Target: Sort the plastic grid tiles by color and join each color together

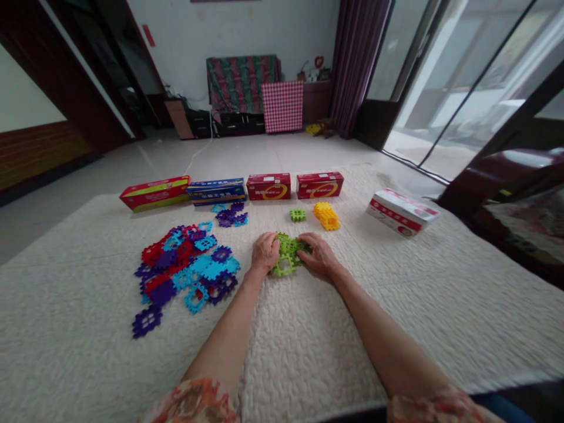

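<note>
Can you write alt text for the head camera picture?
Left hand and right hand hold green toothed plastic tiles on a cream quilted cover. A purple, blue and red tile pile lies left, a yellow stack ahead, four lined-up boxes behind.

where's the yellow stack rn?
Head view, right of centre: the yellow stack lies on the quilted cover, just right of the small green piece and beyond the right hand.

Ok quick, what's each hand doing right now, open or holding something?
Left hand: curled against the left side of the green pieces; grip can't be told.
Right hand: curled at their right side; grip can't be told either.
</note>
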{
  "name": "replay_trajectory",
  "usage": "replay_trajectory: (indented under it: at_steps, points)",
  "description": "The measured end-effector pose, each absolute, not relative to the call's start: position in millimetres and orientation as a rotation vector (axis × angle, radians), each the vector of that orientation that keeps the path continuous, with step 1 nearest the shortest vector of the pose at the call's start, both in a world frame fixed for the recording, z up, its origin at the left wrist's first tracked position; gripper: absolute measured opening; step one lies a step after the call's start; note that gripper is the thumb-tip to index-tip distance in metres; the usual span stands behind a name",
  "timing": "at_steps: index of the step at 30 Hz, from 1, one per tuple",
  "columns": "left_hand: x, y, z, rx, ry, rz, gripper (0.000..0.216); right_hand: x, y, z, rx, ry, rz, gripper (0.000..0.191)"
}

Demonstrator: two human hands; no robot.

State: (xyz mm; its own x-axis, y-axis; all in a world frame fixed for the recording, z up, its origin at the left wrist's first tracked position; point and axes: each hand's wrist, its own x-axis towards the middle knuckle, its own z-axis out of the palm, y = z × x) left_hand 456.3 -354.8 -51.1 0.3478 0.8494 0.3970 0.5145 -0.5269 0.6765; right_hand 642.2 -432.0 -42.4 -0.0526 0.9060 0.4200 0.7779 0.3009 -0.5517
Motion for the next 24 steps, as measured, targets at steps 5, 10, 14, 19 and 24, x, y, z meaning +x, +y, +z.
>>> replay_trajectory:
  at_steps: [5, 10, 14, 19, 24]
  points:
    - [468.3, -362.8, -55.7, 2.282, 1.250, 0.971, 0.028, 645.8, -430.8, -49.3, -1.473, -1.823, 0.245, 0.025]
    - [468.2, -364.4, -53.7, 2.265, 1.295, 1.013, 0.026, 649.5, -433.4, -48.4, -1.387, -1.854, 0.268, 0.021]
    - [468.9, -345.7, -46.3, 2.163, 1.369, 1.002, 0.023, 649.5, -434.0, -47.2, -1.356, -1.841, 0.283, 0.018]
    - [473.5, -329.2, -45.3, 2.104, 1.189, 1.016, 0.020, 647.7, -434.1, -46.6, -1.293, -1.779, 0.330, 0.015]
    - [471.5, -328.5, -50.3, 1.963, 1.130, 1.039, 0.019, 656.9, -435.0, -43.2, -1.279, -1.494, 0.631, 0.012]
